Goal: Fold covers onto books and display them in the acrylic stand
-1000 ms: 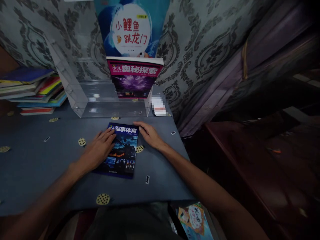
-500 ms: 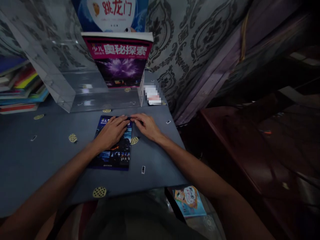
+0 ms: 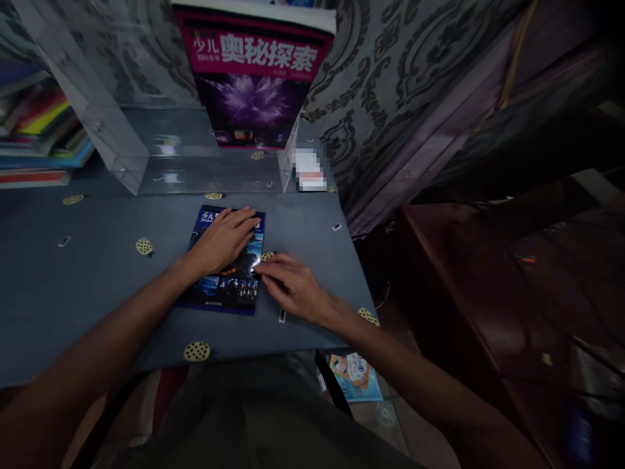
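A dark blue paperback book [image 3: 215, 288], with white Chinese characters and several small pictures on its cover, lies face up on the blue-grey tablecloth [image 3: 107, 293]. My left hand [image 3: 223, 242] rests flat across its upper part, fingers stretched out, covering some of the title. At the middle of the book's right edge, my right hand [image 3: 297, 286] has its thumb and forefinger pinched together on the edge. A small bright glare shows on the cover beside those fingertips.
Behind the book, a clear acrylic rack [image 3: 205, 174] carries an upright magenta and purple book [image 3: 254, 101]. Stacked books [image 3: 41, 146] stand at the left. A blurred-out white item [image 3: 311, 172] lies right of the rack. Below the table edge is another book [image 3: 355, 376]; a dark red surface [image 3: 449, 280] stands at right.
My right hand has slid from the book's top right corner down its right edge towards me. My left hand stays flat on the cover. The camera view has shifted slightly.
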`<state>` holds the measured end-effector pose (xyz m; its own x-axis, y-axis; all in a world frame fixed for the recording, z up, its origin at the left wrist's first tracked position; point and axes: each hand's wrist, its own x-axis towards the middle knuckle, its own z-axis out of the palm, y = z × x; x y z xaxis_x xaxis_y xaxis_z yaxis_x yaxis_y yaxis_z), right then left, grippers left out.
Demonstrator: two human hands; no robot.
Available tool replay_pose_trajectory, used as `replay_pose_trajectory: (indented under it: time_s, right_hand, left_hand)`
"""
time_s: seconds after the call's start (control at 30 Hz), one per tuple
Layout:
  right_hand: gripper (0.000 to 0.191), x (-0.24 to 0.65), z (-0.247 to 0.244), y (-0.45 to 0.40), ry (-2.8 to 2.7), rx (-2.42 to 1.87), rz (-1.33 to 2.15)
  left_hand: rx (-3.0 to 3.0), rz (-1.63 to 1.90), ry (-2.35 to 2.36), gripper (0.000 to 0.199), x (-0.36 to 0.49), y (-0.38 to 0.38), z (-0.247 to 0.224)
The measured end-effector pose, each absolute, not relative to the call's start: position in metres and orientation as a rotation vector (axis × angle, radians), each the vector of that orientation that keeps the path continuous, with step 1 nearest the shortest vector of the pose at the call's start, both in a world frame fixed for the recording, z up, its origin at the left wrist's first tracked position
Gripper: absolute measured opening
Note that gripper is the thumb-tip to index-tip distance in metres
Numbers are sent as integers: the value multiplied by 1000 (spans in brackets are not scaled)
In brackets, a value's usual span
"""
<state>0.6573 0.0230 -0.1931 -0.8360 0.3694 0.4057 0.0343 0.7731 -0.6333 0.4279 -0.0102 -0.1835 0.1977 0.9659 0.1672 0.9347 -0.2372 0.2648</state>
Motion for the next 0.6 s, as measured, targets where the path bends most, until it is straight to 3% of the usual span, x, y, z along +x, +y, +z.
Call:
replay_pose_trajectory:
  time_s: [0.23,0.4,0.6]
  right_hand:
    - [21,674,-188,-6,-2461,7,794]
    - [23,667,-186,-1,-2495,-117,921]
    - [34,638,-190,27,-2659,-338,695]
  left_hand:
    - [2347,450,1860,44,427,-10,-183]
    - [2348,507,1879,43,426,-12,-186]
    - [2274,570,2081,42,407,-22,-190]
